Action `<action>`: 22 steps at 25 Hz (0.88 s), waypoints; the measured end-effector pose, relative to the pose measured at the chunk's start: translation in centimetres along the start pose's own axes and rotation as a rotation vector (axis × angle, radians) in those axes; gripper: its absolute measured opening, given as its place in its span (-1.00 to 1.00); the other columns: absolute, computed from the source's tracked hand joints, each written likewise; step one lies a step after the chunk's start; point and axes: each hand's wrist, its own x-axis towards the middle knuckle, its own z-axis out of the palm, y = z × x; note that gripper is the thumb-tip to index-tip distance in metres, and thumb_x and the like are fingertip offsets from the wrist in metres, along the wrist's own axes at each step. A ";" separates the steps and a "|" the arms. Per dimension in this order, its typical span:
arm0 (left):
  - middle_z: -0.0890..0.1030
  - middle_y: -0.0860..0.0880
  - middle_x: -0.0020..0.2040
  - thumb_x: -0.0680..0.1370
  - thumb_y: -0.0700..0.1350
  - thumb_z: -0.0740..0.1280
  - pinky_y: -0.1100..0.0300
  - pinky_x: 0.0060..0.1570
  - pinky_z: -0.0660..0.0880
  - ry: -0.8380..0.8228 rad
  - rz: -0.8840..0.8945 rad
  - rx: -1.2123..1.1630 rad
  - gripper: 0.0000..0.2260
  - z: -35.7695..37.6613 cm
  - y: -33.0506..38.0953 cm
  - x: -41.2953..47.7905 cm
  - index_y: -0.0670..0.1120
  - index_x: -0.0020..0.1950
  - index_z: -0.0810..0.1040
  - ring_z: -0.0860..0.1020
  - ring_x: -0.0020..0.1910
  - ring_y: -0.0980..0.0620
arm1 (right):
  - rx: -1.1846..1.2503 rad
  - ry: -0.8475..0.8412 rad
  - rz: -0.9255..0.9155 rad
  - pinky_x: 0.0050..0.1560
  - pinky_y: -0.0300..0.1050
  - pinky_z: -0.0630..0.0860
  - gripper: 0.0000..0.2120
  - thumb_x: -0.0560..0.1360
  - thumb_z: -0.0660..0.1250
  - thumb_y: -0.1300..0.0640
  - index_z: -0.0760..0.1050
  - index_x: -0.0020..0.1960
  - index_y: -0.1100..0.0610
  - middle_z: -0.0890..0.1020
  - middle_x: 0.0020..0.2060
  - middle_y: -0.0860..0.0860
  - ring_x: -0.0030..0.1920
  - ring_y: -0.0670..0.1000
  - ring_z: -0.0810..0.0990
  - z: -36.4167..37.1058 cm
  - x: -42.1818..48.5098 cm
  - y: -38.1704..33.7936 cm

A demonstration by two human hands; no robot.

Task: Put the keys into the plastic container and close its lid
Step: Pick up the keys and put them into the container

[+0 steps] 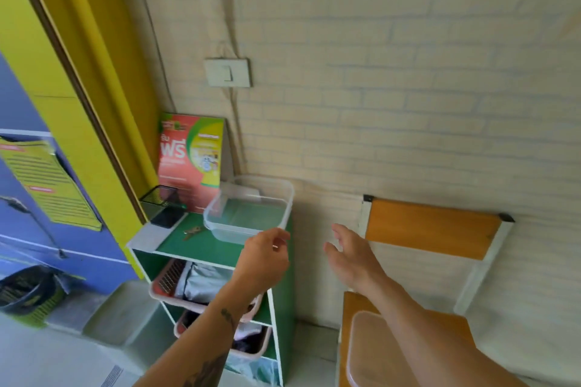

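Note:
A clear plastic container (251, 209) stands open on the green top of a small shelf unit (220, 253), against the wall. The keys (191, 232) lie on the green top just left of the container. Its translucent lid (377, 352) rests on the seat of a wooden chair at the lower right. My left hand (262, 256) hovers at the container's near edge, fingers loosely curled, holding nothing. My right hand (350, 253) is raised to the right of the shelf with fingers spread and empty.
A black phone (166, 217) and a black mesh holder (158, 198) sit at the shelf's back left, with a red and green leaflet (190, 160) leaning behind. Pink baskets (176, 283) fill the lower shelves. The wooden chair (430, 229) stands right, a dark bin (25, 289) far left.

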 end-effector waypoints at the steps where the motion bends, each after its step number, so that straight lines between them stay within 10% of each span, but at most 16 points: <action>1: 0.70 0.04 -0.08 0.50 -0.22 0.25 0.14 -0.01 0.59 0.031 -0.018 -0.020 -0.73 -1.4 -1.0 0.4 0.03 0.08 0.65 0.65 -0.12 0.04 | 0.003 0.002 -0.002 0.46 0.08 0.30 -0.42 0.59 0.21 -0.03 0.19 0.56 0.07 0.33 0.51 0.10 0.49 0.09 0.32 0.9 0.5 -1.0; 11: 0.66 -0.01 -0.01 0.49 -0.27 0.22 0.07 0.04 0.56 0.207 -0.056 -0.061 -0.71 -10.6 -15.0 9.5 -0.03 0.09 0.62 0.60 -0.05 -0.04 | -0.076 0.106 0.103 0.44 -0.02 0.23 -0.44 0.63 0.18 0.03 0.13 0.58 0.12 0.29 0.53 0.13 0.50 0.14 0.29 12.4 8.3 -8.2; 22: 0.43 -0.05 0.21 0.39 -0.22 0.27 0.00 0.17 0.47 -0.137 -0.029 0.423 -0.51 -10.0 -23.4 16.8 0.04 0.32 0.49 0.36 0.20 -0.11 | -0.306 0.275 0.243 0.33 0.05 0.37 -0.54 0.65 0.09 0.06 0.14 0.51 0.14 0.28 0.43 0.12 0.37 0.17 0.37 15.5 13.8 -9.2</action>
